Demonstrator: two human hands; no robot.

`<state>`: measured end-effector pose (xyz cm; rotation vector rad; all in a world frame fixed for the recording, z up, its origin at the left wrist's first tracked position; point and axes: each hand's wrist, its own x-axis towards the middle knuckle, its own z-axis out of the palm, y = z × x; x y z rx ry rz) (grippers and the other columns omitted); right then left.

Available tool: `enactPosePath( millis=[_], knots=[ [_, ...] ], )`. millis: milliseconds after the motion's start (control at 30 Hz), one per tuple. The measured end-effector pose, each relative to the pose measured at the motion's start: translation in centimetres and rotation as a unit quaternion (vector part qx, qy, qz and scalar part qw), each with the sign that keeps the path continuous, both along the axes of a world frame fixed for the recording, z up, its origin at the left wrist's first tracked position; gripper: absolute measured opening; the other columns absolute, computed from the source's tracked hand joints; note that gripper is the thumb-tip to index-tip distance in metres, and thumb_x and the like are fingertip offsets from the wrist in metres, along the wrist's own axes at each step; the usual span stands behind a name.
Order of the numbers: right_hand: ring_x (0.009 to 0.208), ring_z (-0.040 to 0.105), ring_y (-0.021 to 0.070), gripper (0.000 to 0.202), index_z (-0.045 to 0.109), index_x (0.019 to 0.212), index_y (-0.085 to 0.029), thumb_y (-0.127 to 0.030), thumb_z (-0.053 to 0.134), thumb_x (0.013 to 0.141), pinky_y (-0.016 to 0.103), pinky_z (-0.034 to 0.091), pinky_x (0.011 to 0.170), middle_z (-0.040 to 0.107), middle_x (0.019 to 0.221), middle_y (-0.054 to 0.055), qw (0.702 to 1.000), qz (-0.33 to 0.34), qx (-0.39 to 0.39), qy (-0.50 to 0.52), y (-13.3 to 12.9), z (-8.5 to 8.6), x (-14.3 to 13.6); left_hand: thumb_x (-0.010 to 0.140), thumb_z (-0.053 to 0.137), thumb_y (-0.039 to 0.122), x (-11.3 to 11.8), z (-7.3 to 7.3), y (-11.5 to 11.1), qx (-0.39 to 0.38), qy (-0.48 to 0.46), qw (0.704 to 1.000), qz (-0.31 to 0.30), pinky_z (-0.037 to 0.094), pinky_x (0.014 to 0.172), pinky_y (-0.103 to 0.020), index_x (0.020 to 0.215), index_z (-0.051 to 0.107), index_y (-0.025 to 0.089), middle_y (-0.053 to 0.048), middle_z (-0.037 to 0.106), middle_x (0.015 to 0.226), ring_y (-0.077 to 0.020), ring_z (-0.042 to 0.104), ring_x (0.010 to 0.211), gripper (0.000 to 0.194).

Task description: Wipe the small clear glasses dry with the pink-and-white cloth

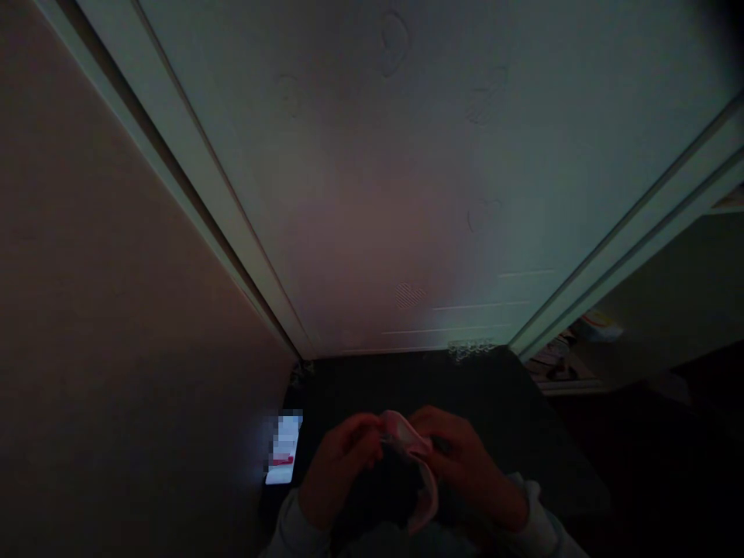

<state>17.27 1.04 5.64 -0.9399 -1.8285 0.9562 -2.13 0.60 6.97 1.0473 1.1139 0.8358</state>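
Note:
A narrow pink ribbon-like strip of cloth (431, 496) runs between my hands, and its loose end curls down toward my lap. My left hand (342, 457) is closed, with thumb and forefinger pinched at the strip's left end. A small pale bit shows at those fingertips, too dim to make out. My right hand (465, 457) grips the strip farther along, thumb below and fingers above. Between the two hands the cloth is folded over. Both hands hover above a dark surface in low light.
A lit phone screen (284, 449) glows at the left, beside the wall (145, 310). Ahead stands a white panel (360, 194) with raised heart shapes. Some chain or lace-like trim (470, 349) lies at its foot. Shelved items (598, 325) show at the right.

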Motion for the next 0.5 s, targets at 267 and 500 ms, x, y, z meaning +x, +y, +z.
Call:
enactPosePath(
  millis=[267, 500],
  knots=[
    [0.060, 0.057, 0.0155, 0.040, 0.069, 0.075, -0.016, -0.053, 0.055, 0.081, 0.025, 0.040, 0.055, 0.066, 0.067, 0.004, 0.995, -0.019, -0.097, 0.002, 0.3, -0.1, 0.0, 0.073, 0.068, 0.035, -0.1, -0.4, 0.2, 0.027, -0.019, 0.999, -0.014, 0.041, 0.065, -0.023, 0.095, 0.064, 0.018, 0.002, 0.060, 0.074, -0.0126, 0.053, 0.069, 0.028],
    [0.058, 0.049, 0.0135, 0.026, 0.068, 0.073, -0.017, -0.043, 0.068, 0.071, 0.023, 0.036, 0.052, 0.059, 0.062, -0.001, 0.971, -0.016, -0.220, 0.091, 1.5, -0.7, 0.1, 0.079, 0.061, 0.030, -0.4, 0.1, 1.0, 0.107, 0.045, 0.991, -0.070, 0.042, 0.078, -0.029, 0.099, 0.062, 0.020, -0.003, 0.063, 0.091, -0.0199, 0.057, 0.087, 0.023]
  ],
)
